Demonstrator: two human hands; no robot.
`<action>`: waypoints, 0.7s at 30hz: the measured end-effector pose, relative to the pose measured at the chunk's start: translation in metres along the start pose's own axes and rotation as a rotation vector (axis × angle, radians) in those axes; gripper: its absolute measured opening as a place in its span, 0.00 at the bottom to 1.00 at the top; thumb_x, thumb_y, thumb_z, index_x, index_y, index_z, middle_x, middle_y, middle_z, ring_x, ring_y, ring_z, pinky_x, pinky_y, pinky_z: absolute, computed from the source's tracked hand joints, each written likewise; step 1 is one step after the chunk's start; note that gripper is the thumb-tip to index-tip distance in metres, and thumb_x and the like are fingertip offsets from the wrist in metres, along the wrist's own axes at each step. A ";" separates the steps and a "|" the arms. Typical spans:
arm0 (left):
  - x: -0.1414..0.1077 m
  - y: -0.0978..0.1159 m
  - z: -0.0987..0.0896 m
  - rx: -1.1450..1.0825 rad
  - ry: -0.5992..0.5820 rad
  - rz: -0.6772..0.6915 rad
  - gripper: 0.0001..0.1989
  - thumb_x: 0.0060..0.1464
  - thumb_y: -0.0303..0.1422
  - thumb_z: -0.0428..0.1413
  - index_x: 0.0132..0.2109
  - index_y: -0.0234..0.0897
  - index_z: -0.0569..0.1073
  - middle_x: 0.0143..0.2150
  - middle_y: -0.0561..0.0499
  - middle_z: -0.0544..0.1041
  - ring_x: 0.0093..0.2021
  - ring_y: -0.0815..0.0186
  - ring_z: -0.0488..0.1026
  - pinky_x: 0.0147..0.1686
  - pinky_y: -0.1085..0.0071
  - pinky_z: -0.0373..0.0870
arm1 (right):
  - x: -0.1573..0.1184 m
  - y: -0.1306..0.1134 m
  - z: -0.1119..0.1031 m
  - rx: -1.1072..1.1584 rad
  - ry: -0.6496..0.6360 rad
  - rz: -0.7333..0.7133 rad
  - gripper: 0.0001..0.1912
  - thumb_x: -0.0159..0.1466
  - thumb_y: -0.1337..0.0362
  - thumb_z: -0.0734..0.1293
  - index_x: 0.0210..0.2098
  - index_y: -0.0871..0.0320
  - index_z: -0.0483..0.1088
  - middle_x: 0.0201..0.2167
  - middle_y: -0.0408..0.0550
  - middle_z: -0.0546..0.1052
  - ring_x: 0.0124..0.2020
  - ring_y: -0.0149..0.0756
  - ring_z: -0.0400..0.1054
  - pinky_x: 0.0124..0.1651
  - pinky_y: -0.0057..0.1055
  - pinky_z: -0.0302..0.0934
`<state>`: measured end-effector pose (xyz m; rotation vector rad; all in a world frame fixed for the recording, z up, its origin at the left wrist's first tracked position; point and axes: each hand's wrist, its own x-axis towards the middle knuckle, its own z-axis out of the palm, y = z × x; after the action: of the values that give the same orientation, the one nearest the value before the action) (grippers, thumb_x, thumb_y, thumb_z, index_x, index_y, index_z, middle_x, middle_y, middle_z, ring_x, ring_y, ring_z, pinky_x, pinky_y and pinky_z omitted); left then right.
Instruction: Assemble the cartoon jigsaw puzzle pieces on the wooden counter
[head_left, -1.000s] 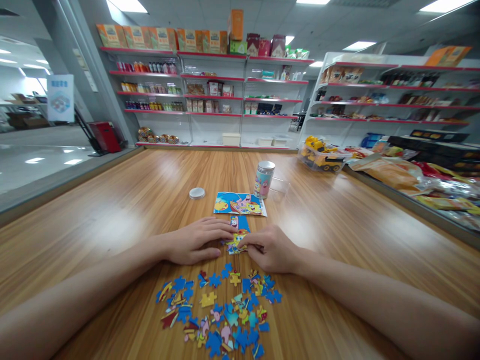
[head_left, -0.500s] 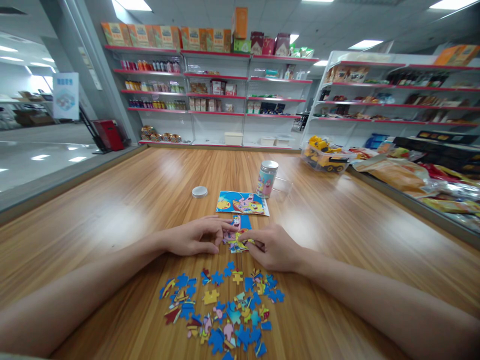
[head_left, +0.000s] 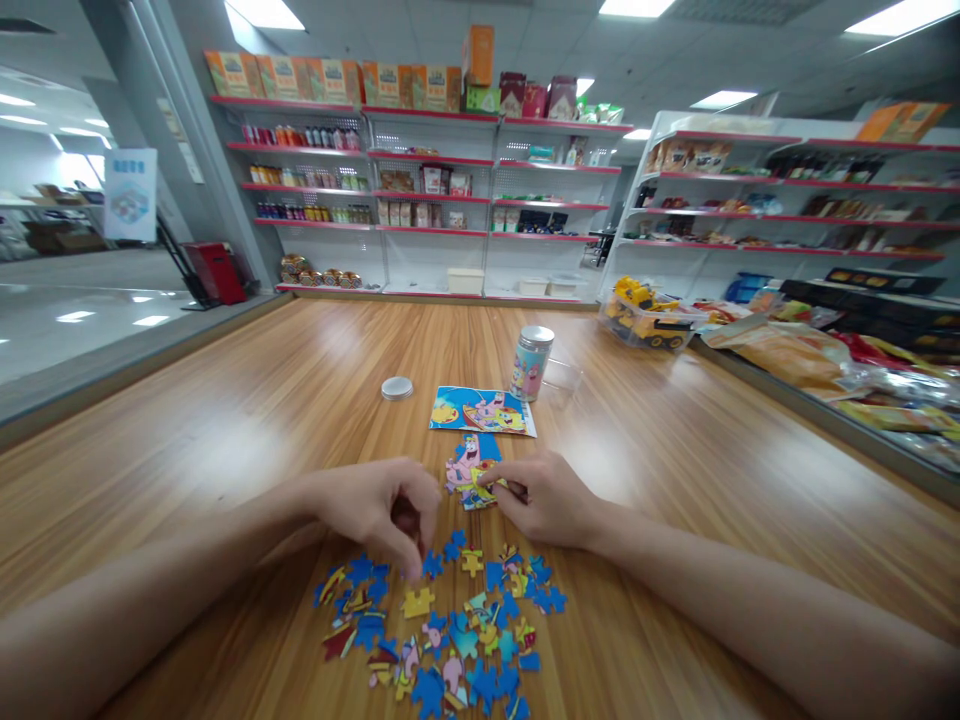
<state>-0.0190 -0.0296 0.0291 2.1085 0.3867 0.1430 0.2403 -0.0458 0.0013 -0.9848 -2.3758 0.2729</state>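
A small, partly joined jigsaw puzzle (head_left: 468,458) with pink and yellow cartoon figures lies on the table. My right hand (head_left: 551,500) is at its right side, fingers curled, the index fingertip pressing on the yellow part. Over the upper edge of the loose jigsaw pieces (head_left: 463,636) hovers my left hand (head_left: 382,508), fingers bent downward and thumb apart from them, with no piece visible in it. Just below its thumb lies a yellow piece (head_left: 418,602). Behind the joined part rests a picture card (head_left: 482,412) with the same cartoon figures.
A cartoon-printed can (head_left: 532,364) stands behind the card, beside a clear plastic lid (head_left: 564,376). To the left lies a round white lid (head_left: 397,388). Toy trucks fill a clear bin (head_left: 645,325) at the back right, near packaged goods (head_left: 795,350). Stocked shelves (head_left: 427,200) stand beyond the table.
My left hand has left the joined puzzle and moved toward me, over the loose pieces. More of the pink figure now shows. My right hand stays on the puzzle.
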 end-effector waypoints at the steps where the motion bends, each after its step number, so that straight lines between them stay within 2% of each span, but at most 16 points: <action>1: 0.001 0.008 0.006 0.030 -0.042 -0.029 0.18 0.46 0.46 0.68 0.32 0.36 0.77 0.24 0.54 0.73 0.24 0.69 0.65 0.25 0.73 0.60 | 0.000 0.001 0.000 0.004 -0.001 0.006 0.13 0.59 0.70 0.63 0.37 0.56 0.79 0.17 0.41 0.73 0.16 0.26 0.60 0.24 0.24 0.49; 3: 0.004 0.027 0.018 0.143 -0.116 -0.069 0.20 0.39 0.45 0.71 0.31 0.37 0.74 0.23 0.56 0.71 0.22 0.70 0.63 0.22 0.74 0.57 | 0.001 0.002 0.001 0.013 -0.009 0.013 0.13 0.58 0.71 0.64 0.38 0.56 0.79 0.18 0.42 0.74 0.17 0.27 0.61 0.24 0.24 0.49; 5: 0.008 0.048 0.029 0.365 -0.226 -0.093 0.21 0.35 0.39 0.74 0.32 0.37 0.73 0.26 0.55 0.74 0.23 0.69 0.64 0.23 0.73 0.58 | 0.000 0.002 0.001 0.014 -0.018 0.014 0.12 0.58 0.71 0.64 0.37 0.56 0.78 0.20 0.42 0.75 0.18 0.27 0.62 0.25 0.24 0.49; 7: 0.011 0.064 0.035 0.527 -0.255 -0.143 0.20 0.36 0.37 0.74 0.32 0.36 0.73 0.28 0.53 0.75 0.24 0.67 0.65 0.22 0.72 0.57 | 0.000 0.001 0.000 0.010 -0.026 0.011 0.12 0.58 0.70 0.64 0.37 0.57 0.78 0.20 0.42 0.74 0.18 0.27 0.62 0.25 0.24 0.49; 9: 0.013 0.072 0.036 0.542 -0.276 -0.195 0.18 0.38 0.35 0.73 0.34 0.37 0.74 0.29 0.52 0.76 0.24 0.66 0.67 0.21 0.73 0.56 | -0.001 0.000 -0.001 0.003 -0.037 0.003 0.12 0.58 0.70 0.64 0.37 0.57 0.79 0.18 0.42 0.73 0.18 0.27 0.61 0.24 0.24 0.48; 14: 0.013 0.070 0.029 0.446 -0.302 -0.292 0.14 0.43 0.33 0.71 0.36 0.37 0.75 0.29 0.53 0.76 0.22 0.69 0.67 0.19 0.75 0.57 | -0.003 -0.005 -0.002 -0.014 -0.073 -0.036 0.12 0.57 0.71 0.63 0.35 0.58 0.79 0.16 0.42 0.72 0.17 0.27 0.60 0.23 0.25 0.46; 18: 0.010 0.067 0.028 0.454 -0.297 -0.225 0.10 0.47 0.31 0.69 0.32 0.36 0.75 0.27 0.53 0.76 0.21 0.70 0.66 0.20 0.75 0.57 | -0.003 -0.004 -0.002 0.004 -0.051 -0.032 0.12 0.57 0.72 0.63 0.34 0.59 0.78 0.16 0.41 0.72 0.16 0.26 0.59 0.23 0.25 0.46; 21: 0.008 0.065 0.029 0.568 -0.229 -0.194 0.12 0.44 0.35 0.71 0.29 0.37 0.74 0.22 0.55 0.73 0.17 0.71 0.60 0.16 0.73 0.50 | -0.002 -0.003 -0.002 0.024 -0.035 -0.004 0.11 0.58 0.72 0.63 0.33 0.58 0.78 0.17 0.41 0.72 0.17 0.25 0.58 0.23 0.24 0.47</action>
<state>0.0102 -0.0827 0.0680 2.5889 0.5361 -0.3607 0.2411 -0.0493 0.0032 -0.9715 -2.4006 0.3191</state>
